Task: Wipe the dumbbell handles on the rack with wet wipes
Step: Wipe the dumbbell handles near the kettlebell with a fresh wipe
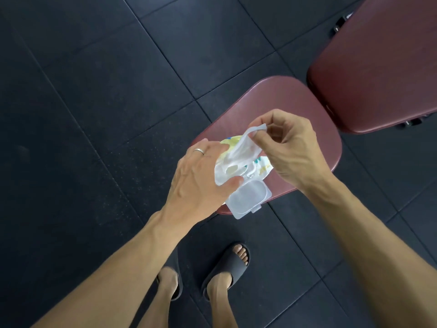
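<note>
A: Quick pass. What's my right hand (287, 147) doing?

B: Me speaking as the owner: my right thumb and forefinger are pinched on the top corner of a thin, translucent white wet wipe (241, 147). The rest of those fingers are curled in loosely. The wipe hangs stretched from the pinch down to the pack opening.

A: And the left hand (201, 176)?

B: It grips the soft white wet-wipe pack with yellow and green print (260, 165), thumb across the near edge, fingers wrapped over the far side. A plain silver ring (199, 151) sits on one finger. The pack's clear hard plastic flip lid (248, 199) is swung open toward me, hanging off the near edge of the seat.

A: Where's the pack?

B: Above the dark red padded vinyl bench seat (283, 107); can't tell if it's resting on it or lifted. A second dark red padded bench section (378, 62) lies just beyond, upper right, with a gap between.

A: Anything else?

B: Black rubber tile floor (94, 91) all round. My feet in black slide sandals (227, 268) stand at the near end of the seat.
</note>
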`<state>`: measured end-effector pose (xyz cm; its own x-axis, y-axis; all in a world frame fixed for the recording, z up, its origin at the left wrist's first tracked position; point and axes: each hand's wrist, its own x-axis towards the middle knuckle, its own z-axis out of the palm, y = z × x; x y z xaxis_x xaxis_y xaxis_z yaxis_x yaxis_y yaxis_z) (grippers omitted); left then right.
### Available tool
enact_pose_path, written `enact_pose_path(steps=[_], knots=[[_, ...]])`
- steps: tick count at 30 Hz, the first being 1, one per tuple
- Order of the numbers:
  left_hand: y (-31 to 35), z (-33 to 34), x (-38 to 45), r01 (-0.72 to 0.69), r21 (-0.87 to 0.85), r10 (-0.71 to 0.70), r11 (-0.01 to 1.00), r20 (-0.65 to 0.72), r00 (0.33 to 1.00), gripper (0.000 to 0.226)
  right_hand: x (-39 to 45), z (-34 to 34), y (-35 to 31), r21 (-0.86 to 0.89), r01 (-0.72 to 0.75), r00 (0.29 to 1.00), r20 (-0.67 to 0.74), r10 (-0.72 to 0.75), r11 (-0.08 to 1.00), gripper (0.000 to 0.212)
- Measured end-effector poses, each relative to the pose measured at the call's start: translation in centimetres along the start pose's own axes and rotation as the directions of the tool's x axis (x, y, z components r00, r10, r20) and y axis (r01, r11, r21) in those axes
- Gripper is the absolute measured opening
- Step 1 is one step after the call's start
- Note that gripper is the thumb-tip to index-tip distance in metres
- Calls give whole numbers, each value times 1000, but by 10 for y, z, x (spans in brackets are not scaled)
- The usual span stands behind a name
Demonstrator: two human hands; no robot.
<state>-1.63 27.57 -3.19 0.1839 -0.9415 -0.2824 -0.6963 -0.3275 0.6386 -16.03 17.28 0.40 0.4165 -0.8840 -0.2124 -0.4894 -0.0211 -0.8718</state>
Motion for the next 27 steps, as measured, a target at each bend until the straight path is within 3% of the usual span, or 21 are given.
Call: enact_pose_path(steps=[3, 5, 8, 11, 14, 17, 21, 23, 25, 27], knots=[[16, -13, 5, 71, -243, -57, 967, 67, 996, 15, 2, -3, -9, 15, -13, 1000, -7, 14, 1000, 16], [21, -19, 9, 134, -438, -106, 889, 88, 990, 20, 4, -5, -12, 114, -129, 991, -16, 131, 985, 10], [20, -28, 11, 203, -660, -176, 723, 108, 978, 20, 3, -3, -13, 405, -400, 917, 165, 364, 822, 19], [18, -33, 9, 239, -739, -208, 630, 136, 969, 19, -7, 3, -10, 347, -487, 862, 338, 378, 801, 36], [17, -37, 13, 223, -743, -222, 631, 102, 970, 29, -17, 7, -4, 181, -455, 870, 298, 392, 872, 26], [18, -41, 16, 173, -769, -282, 616, -10, 959, 20, -20, 5, -5, 241, -319, 947, 110, 301, 917, 15], [19, -40, 16, 199, -778, -390, 596, -64, 919, 8, -21, 3, -17, 245, -219, 976, 44, 215, 944, 12], [23, -42, 17, 198, -817, -376, 542, -25, 926, 8, -21, 2, -24, 230, -195, 980, 23, 195, 953, 13], [30, -47, 18, 233, -842, -315, 486, 80, 946, 31, -19, -3, -32, 251, -166, 985, -6, 173, 954, 14], [34, -52, 15, 275, -789, -263, 550, 149, 953, 44, -15, -9, -39, 277, -150, 986, -29, 164, 949, 14]])
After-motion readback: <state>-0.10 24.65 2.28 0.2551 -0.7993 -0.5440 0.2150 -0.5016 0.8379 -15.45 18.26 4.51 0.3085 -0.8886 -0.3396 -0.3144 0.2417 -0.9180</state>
